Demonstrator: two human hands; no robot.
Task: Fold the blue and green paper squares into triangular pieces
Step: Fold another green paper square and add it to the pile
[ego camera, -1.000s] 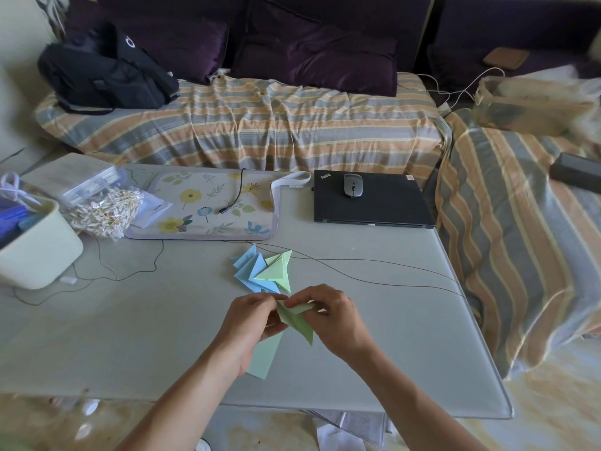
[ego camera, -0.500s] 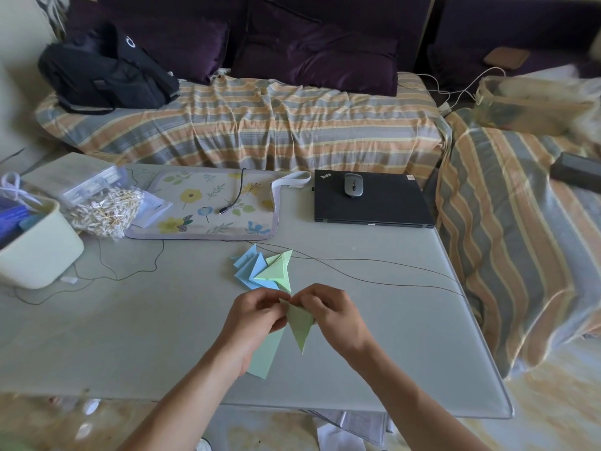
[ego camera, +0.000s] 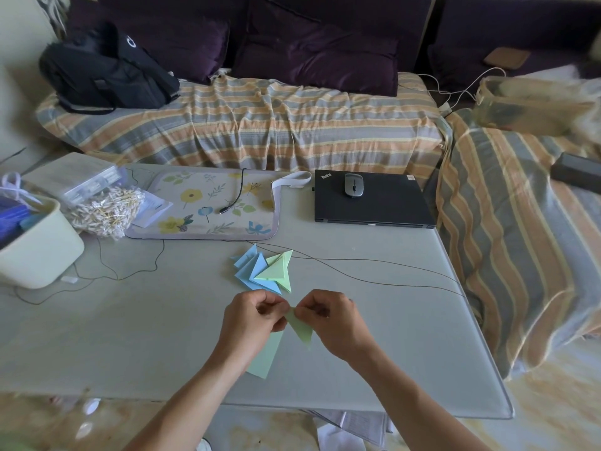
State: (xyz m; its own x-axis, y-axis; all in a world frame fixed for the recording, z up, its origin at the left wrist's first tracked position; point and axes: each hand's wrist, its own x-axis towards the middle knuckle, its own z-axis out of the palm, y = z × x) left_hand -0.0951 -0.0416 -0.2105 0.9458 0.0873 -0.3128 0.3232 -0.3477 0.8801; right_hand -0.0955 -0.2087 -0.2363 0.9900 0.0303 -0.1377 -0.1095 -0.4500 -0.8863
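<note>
While both hands work above the pale tabletop [ego camera: 97,336], the left hand [ego camera: 250,320] and right hand [ego camera: 335,320] each pinch the top edge of a green paper triangle [ego camera: 300,330] with curled fingers — its point hanging downward. Another green sheet [ego camera: 265,359] lies flat beneath the left wrist. Just beyond the hands sits a pile of folded blue and green pieces [ego camera: 263,271] — near a floral mat [ego camera: 195,203] and a closed black laptop [ego camera: 383,206].
</note>
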